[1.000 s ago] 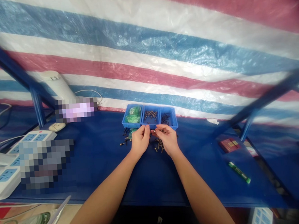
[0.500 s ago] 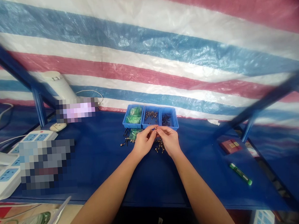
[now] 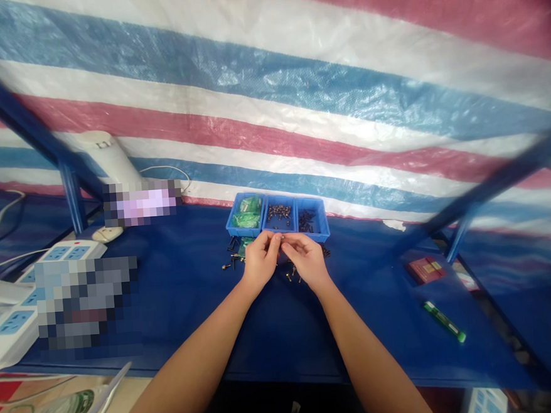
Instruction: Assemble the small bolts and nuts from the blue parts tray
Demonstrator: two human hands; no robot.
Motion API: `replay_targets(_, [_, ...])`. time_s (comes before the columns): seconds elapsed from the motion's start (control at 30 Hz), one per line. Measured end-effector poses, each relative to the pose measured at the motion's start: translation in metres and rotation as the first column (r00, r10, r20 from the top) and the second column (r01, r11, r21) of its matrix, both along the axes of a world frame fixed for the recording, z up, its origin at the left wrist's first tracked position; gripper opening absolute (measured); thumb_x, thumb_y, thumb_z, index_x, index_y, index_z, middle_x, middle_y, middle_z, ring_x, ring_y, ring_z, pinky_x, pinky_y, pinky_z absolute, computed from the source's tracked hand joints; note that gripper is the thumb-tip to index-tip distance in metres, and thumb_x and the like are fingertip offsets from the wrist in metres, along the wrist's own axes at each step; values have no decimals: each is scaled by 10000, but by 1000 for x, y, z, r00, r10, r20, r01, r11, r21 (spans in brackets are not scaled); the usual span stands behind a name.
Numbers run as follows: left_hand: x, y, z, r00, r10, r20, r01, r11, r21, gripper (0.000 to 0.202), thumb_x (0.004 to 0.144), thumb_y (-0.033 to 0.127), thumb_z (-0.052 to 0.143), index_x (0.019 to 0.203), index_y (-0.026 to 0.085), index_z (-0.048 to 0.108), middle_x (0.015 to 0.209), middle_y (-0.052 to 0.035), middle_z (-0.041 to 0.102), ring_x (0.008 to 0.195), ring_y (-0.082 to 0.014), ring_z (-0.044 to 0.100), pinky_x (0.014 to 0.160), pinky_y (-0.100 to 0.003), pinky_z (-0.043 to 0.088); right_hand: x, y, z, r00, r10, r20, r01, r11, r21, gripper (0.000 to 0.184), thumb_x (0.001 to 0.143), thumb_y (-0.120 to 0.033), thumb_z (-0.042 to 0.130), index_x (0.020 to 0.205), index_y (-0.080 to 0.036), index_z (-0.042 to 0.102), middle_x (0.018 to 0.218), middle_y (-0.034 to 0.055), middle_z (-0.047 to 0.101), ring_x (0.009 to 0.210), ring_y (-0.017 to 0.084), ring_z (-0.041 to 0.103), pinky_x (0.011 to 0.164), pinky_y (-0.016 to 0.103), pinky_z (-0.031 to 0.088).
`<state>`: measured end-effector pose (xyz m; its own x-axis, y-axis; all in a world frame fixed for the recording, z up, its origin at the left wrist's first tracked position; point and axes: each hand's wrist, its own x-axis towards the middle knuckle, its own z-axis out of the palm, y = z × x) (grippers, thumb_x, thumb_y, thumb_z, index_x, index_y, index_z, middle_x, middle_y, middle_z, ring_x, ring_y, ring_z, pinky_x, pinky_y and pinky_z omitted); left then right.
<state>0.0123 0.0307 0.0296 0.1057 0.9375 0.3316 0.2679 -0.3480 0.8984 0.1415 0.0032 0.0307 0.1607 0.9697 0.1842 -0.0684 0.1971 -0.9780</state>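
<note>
My left hand (image 3: pixel 259 259) and my right hand (image 3: pixel 310 259) meet in front of the blue bins. Both pinch a small metal part (image 3: pixel 282 238) between thumbs and fingertips; it is too small to name surely. Under and beside my hands lie loose brass-coloured parts (image 3: pixel 290 275), some black pieces (image 3: pixel 233 242) and a green packet (image 3: pixel 243 244), partly hidden by my fingers. The left bin (image 3: pixel 234 229) holds green packets (image 3: pixel 247 218), the middle one brass-coloured parts (image 3: pixel 280 212), the right one black screw-like pieces (image 3: pixel 306 219).
A white power strip (image 3: pixel 87 248) and a blurred-out object lie on the left of the blue table (image 3: pixel 183 313). On the right are a red box (image 3: pixel 425 270) and a green stick-like packet (image 3: pixel 444 322). Blue metal posts (image 3: pixel 71 195) flank the table before a striped sheet (image 3: pixel 270 125).
Both hands have shifted slightly left with the small part between them. My right hand now covers more of the loose brass-coloured parts.
</note>
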Motion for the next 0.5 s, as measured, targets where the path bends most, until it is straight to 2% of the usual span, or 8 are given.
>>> replay_targets(0.17, [-2,2,-4,999,5,-48,-5,1000,-4,366,923,436,463,708,166,583,575,19,538,525,-97,485,508,-207,365,-3,-5,4,983,-20,183,7,998,70,265,823,-351,660,1045,-215,711,888,48,721,748,189,662,719,332,550])
replay_targets(0.37, [0,1,0,999,-33,-38,32,999,-17,382,930,444,445,680,170,535,544,28,514,508,-96,475,509,-208,355,-1,-4,-1,980,-64,188,52,997,64,246,838,-370,639,1003,-210,726,948,59,733,808,211,677,772,352,556])
replay_targets(0.5, [1,-1,1,998,-58,15,59,997,-48,307,916,454,474,805,184,569,573,30,552,513,-106,511,524,-211,389,0,-1,-5,976,-101,190,90,993,70,236,842,-382,630,970,-213,733,945,56,737,816,215,679,779,354,556])
